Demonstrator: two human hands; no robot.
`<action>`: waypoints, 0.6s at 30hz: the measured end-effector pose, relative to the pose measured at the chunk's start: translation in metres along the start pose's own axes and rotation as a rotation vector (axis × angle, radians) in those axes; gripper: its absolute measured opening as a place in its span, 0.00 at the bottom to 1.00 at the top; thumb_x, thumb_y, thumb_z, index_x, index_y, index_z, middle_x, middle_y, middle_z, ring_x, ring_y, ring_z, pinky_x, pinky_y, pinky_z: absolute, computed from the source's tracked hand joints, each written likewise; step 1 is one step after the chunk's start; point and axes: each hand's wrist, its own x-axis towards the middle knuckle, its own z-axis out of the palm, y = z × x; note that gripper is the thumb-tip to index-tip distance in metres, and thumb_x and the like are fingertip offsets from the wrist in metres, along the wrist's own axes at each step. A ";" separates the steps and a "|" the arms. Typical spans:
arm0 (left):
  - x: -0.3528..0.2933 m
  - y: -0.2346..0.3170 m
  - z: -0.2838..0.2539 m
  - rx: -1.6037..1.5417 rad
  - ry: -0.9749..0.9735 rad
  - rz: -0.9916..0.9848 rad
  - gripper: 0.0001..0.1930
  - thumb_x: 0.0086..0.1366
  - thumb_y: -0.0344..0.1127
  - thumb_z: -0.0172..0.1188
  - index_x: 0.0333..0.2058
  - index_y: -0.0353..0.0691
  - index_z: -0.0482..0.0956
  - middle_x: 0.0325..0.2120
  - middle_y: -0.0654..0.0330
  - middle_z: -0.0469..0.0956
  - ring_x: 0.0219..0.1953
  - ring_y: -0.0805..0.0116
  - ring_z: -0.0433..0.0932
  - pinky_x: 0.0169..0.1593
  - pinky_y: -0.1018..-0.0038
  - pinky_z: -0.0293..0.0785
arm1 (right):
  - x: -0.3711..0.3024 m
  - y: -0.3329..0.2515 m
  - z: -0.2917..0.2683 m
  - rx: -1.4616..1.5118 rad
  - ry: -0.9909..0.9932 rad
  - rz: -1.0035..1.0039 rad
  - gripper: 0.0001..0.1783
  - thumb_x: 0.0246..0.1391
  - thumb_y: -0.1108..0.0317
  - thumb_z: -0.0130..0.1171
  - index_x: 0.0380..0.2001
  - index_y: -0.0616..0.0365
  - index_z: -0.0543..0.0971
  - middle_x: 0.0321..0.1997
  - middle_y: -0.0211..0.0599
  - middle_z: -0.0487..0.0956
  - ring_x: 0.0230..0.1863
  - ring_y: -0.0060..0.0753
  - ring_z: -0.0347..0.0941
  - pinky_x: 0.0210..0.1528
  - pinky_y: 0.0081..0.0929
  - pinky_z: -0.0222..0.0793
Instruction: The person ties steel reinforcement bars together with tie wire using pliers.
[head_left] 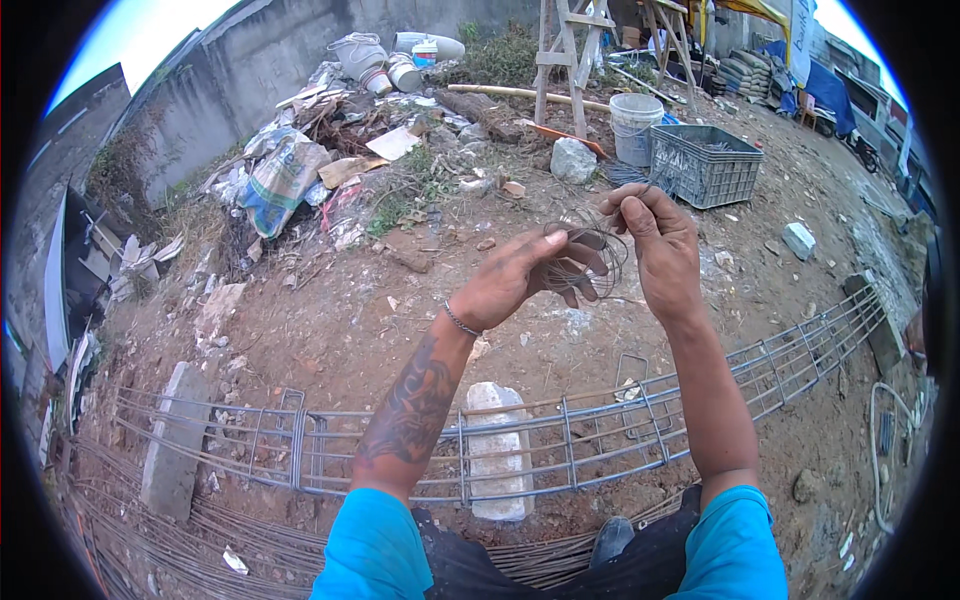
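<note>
A loose coil of thin tie wire (622,262) hangs in front of me, above the ground. My left hand (520,272) is curled around its left side, thumb on top and fingers through the loops. My right hand (662,245) is closed in a pinch at the coil's upper right, with fine strands by its fingertips; the exact strand it grips is too thin to make out. Below both forearms lies a long rebar cage (610,425) of bars and square stirrups, resting across a pale concrete block (497,450) and a grey concrete block (178,440).
Loose rebar rods (200,530) lie along the near ground by my shoe (612,540). Farther off stand a grey plastic crate (705,165), a white bucket (635,128), a rock (573,160) and a wooden trestle (560,60). A rubble heap (350,165) borders the wall at left.
</note>
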 end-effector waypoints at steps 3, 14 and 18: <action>-0.005 0.013 0.001 -0.460 -0.258 -0.232 0.40 0.68 0.66 0.29 0.54 0.30 0.66 0.42 0.38 0.76 0.37 0.50 0.81 0.44 0.63 0.79 | 0.000 0.000 -0.006 0.129 -0.088 0.093 0.11 0.61 0.64 0.55 0.39 0.60 0.79 0.35 0.28 0.80 0.40 0.18 0.71 0.45 0.19 0.66; -0.004 0.005 0.025 -0.123 -0.222 -0.279 0.25 0.72 0.52 0.41 0.51 0.33 0.70 0.36 0.55 0.79 0.27 0.74 0.76 0.27 0.80 0.69 | -0.006 -0.021 -0.002 0.013 -0.131 0.154 0.12 0.60 0.66 0.55 0.42 0.62 0.78 0.35 0.31 0.79 0.37 0.20 0.73 0.42 0.20 0.69; -0.003 0.000 0.023 0.013 -0.210 -0.275 0.26 0.72 0.54 0.40 0.52 0.36 0.70 0.36 0.59 0.78 0.29 0.76 0.75 0.30 0.80 0.69 | -0.002 -0.021 -0.014 -0.061 -0.132 0.093 0.12 0.62 0.65 0.53 0.41 0.61 0.79 0.37 0.32 0.79 0.40 0.20 0.72 0.44 0.20 0.67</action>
